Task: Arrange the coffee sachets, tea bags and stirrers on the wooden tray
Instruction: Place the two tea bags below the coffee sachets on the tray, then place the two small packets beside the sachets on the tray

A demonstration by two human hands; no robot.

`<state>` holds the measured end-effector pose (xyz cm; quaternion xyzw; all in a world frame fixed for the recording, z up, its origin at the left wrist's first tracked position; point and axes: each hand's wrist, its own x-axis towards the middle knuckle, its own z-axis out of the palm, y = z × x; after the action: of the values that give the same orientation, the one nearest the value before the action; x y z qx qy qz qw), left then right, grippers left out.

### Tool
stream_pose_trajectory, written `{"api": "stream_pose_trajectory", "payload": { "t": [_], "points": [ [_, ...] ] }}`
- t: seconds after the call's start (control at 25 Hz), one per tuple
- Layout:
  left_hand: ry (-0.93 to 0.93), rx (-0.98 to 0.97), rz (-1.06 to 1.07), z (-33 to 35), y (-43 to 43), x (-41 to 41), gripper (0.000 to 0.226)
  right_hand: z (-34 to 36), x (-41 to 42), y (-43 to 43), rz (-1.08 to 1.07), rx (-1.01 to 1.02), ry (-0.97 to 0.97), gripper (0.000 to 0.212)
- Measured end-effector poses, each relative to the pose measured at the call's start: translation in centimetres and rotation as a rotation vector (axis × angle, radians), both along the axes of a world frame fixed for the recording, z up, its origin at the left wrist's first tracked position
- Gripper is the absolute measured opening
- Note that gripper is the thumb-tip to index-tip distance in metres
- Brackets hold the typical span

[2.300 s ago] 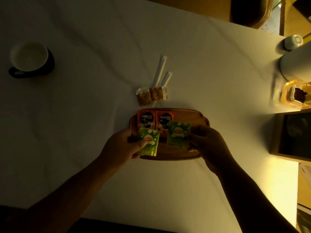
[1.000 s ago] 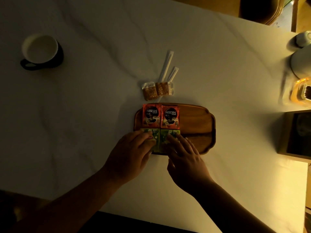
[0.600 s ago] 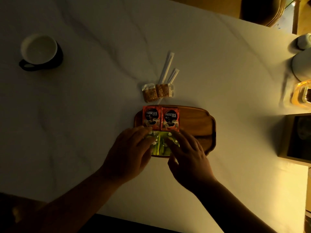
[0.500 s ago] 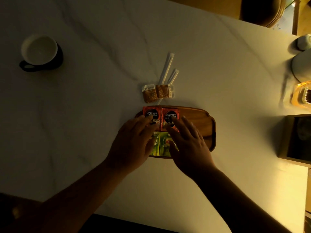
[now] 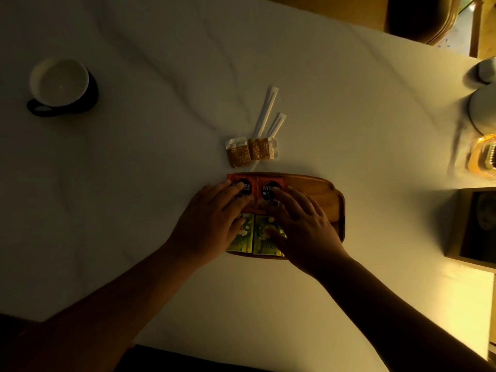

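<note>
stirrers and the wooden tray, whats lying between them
In the head view, two small brown sachets lie on the table between the stirrers and the wooden tray, overlapping the stirrers' near ends.

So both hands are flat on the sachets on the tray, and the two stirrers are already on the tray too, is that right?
Not quite. The head view shows both stirrers lying on the table beyond the tray, not on it. The rest holds: the left hand and right hand lie flat on the sachets.
</note>
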<state>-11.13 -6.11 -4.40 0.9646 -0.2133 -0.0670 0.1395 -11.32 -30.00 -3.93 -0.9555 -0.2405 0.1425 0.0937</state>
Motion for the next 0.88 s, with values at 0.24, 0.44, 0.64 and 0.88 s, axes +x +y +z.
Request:
{"api": "stream_pose_trajectory", "payload": {
  "t": [0.24,0.44,0.64,0.88],
  "points": [
    [-0.038,-0.033,0.387,1.3,-0.4,4.8,0.045,1.0,6.1,1.9,-0.524,0.251,-0.006,0.041],
    [0.182,-0.059,0.582,1.0,-0.9,10.7,0.064,-0.2,13.0,4.3,-0.755,0.222,0.198,0.049],
    [0.292,-0.140,0.559,0.7,-0.7,13.1,0.050,-0.5,14.7,4.8,-0.700,0.186,0.223,0.032],
    [0.251,-0.335,0.467,3.3,-1.6,11.5,0.026,3.1,13.3,3.2,-0.717,0.497,0.164,0.023]
  ]
}}
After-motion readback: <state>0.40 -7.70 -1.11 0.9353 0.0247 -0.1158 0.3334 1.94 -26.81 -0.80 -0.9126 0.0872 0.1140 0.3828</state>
